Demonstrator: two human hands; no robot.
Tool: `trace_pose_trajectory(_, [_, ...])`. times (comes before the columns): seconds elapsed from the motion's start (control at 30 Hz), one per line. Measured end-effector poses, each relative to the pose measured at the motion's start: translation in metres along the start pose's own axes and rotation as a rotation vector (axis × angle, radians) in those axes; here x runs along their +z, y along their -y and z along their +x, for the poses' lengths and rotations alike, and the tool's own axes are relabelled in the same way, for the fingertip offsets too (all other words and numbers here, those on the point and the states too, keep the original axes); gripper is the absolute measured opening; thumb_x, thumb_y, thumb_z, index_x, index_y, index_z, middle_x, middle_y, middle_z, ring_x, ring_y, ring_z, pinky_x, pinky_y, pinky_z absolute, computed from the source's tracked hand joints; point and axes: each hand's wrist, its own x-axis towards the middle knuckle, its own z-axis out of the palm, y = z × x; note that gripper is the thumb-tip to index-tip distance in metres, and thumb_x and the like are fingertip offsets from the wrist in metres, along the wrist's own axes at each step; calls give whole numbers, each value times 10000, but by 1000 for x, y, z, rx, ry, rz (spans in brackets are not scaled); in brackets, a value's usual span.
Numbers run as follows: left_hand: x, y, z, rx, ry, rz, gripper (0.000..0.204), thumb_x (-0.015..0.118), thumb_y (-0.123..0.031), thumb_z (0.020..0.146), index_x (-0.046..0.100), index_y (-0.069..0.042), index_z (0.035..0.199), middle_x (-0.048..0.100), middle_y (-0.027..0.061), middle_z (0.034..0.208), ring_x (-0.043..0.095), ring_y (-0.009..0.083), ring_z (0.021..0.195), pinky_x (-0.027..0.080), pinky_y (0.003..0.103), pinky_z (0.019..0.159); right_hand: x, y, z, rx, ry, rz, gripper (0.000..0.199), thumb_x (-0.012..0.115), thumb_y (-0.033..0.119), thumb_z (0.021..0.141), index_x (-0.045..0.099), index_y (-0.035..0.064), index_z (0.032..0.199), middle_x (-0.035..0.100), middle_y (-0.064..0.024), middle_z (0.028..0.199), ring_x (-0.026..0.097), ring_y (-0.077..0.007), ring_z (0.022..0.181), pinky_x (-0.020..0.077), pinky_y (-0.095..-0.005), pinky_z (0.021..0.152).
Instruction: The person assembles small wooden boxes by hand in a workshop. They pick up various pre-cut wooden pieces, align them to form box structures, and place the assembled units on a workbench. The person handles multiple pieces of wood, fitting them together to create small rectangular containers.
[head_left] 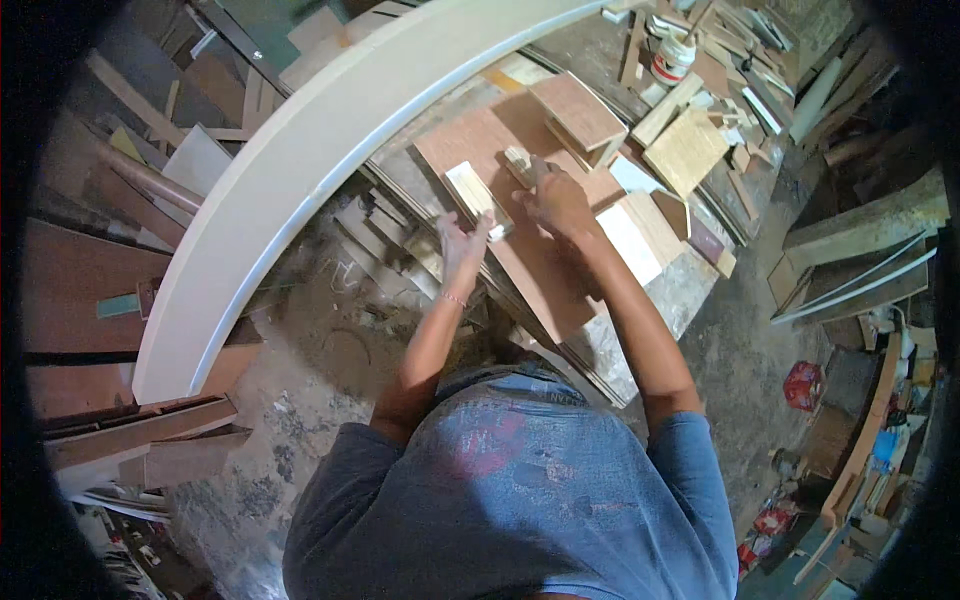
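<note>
A small pale wooden block (pixel 473 195) with white edges lies on a brown plywood board (pixel 540 275). At its near end is my left hand (pixel 462 250), fingers apart, with a fingertip against or just above the block; contact is hard to tell. My right hand (pixel 562 203) is to the right over the same board, its fingers closed around a short piece of light ridged wood (pixel 517 160). Part of that piece is hidden by the fingers. Just beyond my right hand sits a boxlike stack of plywood (pixel 580 108).
A large curved pale panel (pixel 300 155) arches across the left and far side. White and tan offcuts (pixel 630 235) lie right of the board. A white tub (pixel 673 58) stands among wood scraps at the far right. More planks (pixel 140 430) lean at the left.
</note>
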Motion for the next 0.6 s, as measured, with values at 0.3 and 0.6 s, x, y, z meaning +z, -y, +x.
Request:
trace_pose_trajectory(0.3, [-17,16,-50,-273,484,-349,565,665,-178,735,335,-16,1165,487,115,1019,500,176,871,460,310,678,57,-21,47,-114,-212,-134,295,539,218,762,523,-11,948,564,-207,820,574,-335,802,471,-394,673])
trace_pose_trajectory(0.6, [19,62,-25,-185,622,-274,415,581,-98,775,382,-91,1139,528,28,984,520,133,829,466,273,656,-7,-5,12,-39,-28,272,348,586,196,723,516,-31,977,577,-170,862,591,-227,710,483,-327,596])
